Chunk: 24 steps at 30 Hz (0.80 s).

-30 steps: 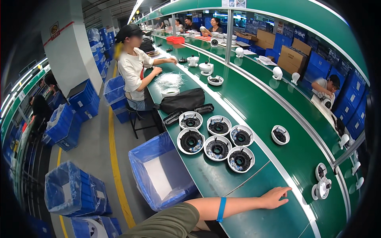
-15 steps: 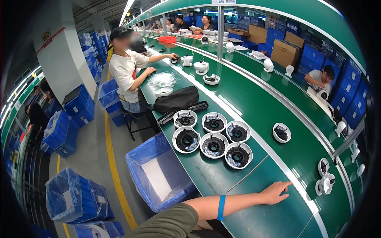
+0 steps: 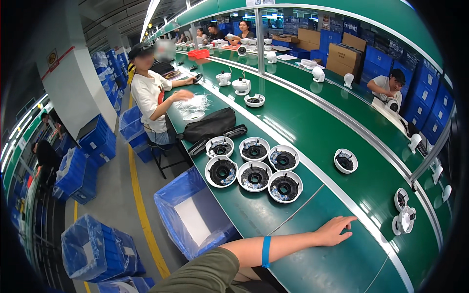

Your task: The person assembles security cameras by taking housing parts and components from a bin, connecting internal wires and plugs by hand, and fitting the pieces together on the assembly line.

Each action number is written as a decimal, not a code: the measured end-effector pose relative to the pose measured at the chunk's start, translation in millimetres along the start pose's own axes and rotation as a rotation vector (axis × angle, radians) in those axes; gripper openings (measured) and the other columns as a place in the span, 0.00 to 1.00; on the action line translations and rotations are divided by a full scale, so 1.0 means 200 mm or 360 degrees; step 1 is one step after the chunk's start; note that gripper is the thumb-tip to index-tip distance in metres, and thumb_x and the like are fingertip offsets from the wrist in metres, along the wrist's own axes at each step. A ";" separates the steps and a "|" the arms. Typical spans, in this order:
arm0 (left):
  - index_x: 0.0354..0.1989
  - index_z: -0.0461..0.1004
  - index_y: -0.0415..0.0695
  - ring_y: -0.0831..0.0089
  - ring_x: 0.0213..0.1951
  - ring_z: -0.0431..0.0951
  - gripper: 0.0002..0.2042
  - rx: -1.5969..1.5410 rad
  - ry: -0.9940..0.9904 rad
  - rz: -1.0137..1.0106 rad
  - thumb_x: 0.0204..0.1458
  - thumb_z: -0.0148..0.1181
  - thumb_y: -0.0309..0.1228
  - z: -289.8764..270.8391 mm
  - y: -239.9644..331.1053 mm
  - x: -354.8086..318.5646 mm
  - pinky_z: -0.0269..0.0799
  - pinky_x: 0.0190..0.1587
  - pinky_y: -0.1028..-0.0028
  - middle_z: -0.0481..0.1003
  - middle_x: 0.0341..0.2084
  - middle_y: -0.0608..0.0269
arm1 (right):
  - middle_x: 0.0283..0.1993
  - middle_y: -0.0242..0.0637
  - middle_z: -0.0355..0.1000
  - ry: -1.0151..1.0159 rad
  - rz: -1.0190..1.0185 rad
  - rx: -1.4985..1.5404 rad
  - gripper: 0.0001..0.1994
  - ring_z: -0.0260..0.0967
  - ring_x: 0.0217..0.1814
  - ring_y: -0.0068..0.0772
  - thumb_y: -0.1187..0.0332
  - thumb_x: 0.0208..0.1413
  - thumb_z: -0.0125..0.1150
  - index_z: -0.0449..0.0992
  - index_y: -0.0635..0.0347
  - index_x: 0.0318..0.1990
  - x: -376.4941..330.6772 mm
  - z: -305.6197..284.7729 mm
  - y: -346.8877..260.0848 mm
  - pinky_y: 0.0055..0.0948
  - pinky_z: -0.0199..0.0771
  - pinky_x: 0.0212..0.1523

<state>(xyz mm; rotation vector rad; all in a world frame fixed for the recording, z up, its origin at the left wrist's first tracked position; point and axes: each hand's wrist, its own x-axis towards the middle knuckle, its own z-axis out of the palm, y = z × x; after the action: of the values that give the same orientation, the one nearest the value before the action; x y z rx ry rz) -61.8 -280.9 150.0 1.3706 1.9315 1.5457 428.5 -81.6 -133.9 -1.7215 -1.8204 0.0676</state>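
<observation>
My left hand (image 3: 336, 231) reaches across the green bench from the lower edge, with a blue band (image 3: 266, 251) around its forearm. Palm down near the metal rail beside the conveyor, it holds nothing; the index finger is stretched and the thumb stands apart. My right hand is out of view. To the far left of my hand stand several white round housings (image 3: 255, 177), grouped in two rows. Black ring-shaped parts with a central hole and bits of wiring lie inside them. A similar housing (image 3: 346, 161) sits alone on the green conveyor (image 3: 312, 132).
A white camera-like unit (image 3: 404, 220) stands on the conveyor at right. Beyond the housings lie a black bag (image 3: 210, 124) and a pile of white strips (image 3: 195, 103). A co-worker (image 3: 151, 97) sits there. A lined blue bin (image 3: 195, 215) stands against the bench's left edge.
The view has shifted slightly. My left hand keeps nearly the same pose over the bench. The seated co-worker's nearer hand has lifted and blurs; the other hand still holds a small black part.
</observation>
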 end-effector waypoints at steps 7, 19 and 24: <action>0.69 0.60 0.43 0.59 0.51 0.72 0.29 0.0030 -0.0012 -0.0009 0.61 0.59 0.34 0.03 0.00 0.04 0.66 0.60 0.61 0.74 0.44 0.59 | 0.40 0.56 0.79 -0.0184 -0.0080 0.0047 0.12 0.78 0.45 0.54 0.73 0.51 0.60 0.80 0.70 0.42 0.05 0.20 -0.14 0.45 0.75 0.48; 0.62 0.70 0.43 0.53 0.47 0.77 0.26 0.0034 0.0116 0.0104 0.55 0.65 0.35 0.22 0.04 0.17 0.72 0.53 0.58 0.80 0.42 0.55 | 0.37 0.55 0.80 -0.0283 -0.0005 -0.0154 0.11 0.79 0.43 0.53 0.74 0.46 0.62 0.82 0.69 0.38 0.30 -0.23 0.23 0.44 0.75 0.46; 0.61 0.71 0.43 0.60 0.47 0.80 0.24 0.0108 0.0222 0.0144 0.56 0.65 0.35 0.53 0.02 0.40 0.74 0.53 0.62 0.80 0.43 0.57 | 0.36 0.55 0.81 -0.0113 0.0287 -0.0382 0.11 0.79 0.43 0.52 0.74 0.44 0.63 0.83 0.69 0.37 0.47 -0.86 0.94 0.43 0.75 0.45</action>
<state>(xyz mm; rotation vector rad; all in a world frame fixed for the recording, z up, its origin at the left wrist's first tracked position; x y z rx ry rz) -22.3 -154.9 139.7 1.4307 2.0472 1.6722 679.0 -32.0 -42.7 -2.0733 -1.7773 -0.0170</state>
